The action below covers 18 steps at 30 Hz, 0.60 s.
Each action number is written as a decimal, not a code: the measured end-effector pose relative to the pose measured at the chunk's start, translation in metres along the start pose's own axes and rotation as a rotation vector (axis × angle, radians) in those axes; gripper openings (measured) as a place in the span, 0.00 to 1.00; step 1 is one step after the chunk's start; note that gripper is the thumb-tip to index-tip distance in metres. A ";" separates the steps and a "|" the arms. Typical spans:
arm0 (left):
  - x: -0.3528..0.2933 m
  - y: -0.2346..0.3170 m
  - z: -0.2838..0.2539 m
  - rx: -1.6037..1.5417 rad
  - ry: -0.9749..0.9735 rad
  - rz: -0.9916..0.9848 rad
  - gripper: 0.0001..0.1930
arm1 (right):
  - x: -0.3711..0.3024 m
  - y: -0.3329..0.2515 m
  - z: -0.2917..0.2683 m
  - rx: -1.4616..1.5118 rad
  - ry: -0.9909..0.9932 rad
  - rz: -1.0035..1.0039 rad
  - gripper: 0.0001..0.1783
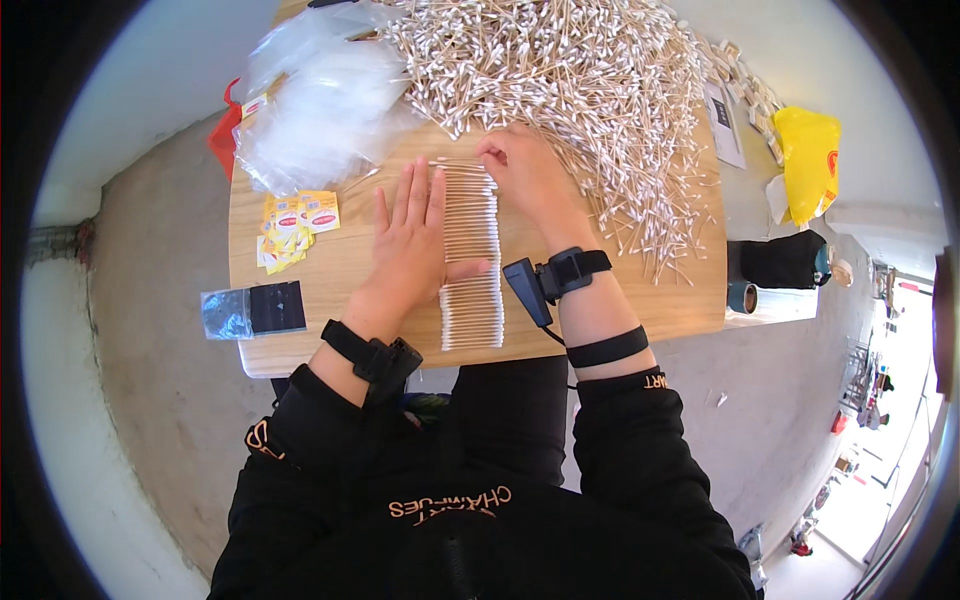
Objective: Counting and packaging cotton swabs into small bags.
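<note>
Head cam: I'd call this the lining-up step. The swab row [472, 315] sits nearside of the loose pile [560, 80]. Left hand [405, 245]: fingers apart, thumb across. Right hand [530, 175]: curled at the pile-side end, can't tell if clamped. Next probably calls for gentle straightening.

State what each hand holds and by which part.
Left hand: nothing held; it lies open, thumb across the swab row. Right hand: fingertips at the right end of the row's farthest swab; whether gripping it, unclear.
</note>
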State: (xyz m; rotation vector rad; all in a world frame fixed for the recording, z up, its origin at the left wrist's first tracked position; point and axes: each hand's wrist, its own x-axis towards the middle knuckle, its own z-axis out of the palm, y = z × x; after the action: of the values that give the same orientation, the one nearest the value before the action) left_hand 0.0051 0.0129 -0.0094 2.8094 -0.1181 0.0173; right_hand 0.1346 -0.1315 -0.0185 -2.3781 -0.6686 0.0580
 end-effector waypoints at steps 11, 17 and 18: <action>0.019 -0.007 0.000 0.032 -0.035 0.045 0.61 | -0.049 -0.006 0.007 0.308 0.144 0.149 0.10; 0.023 -0.004 0.005 0.061 -0.074 0.036 0.62 | -0.053 -0.008 0.008 0.263 0.175 0.087 0.06; 0.024 -0.003 0.005 0.063 -0.074 0.036 0.62 | -0.052 -0.007 0.008 0.263 0.188 0.084 0.06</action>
State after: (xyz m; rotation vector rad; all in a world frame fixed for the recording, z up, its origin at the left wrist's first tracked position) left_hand 0.0289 0.0128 -0.0146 2.8709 -0.1884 -0.0764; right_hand 0.0843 -0.1468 -0.0273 -2.1248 -0.4428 -0.0393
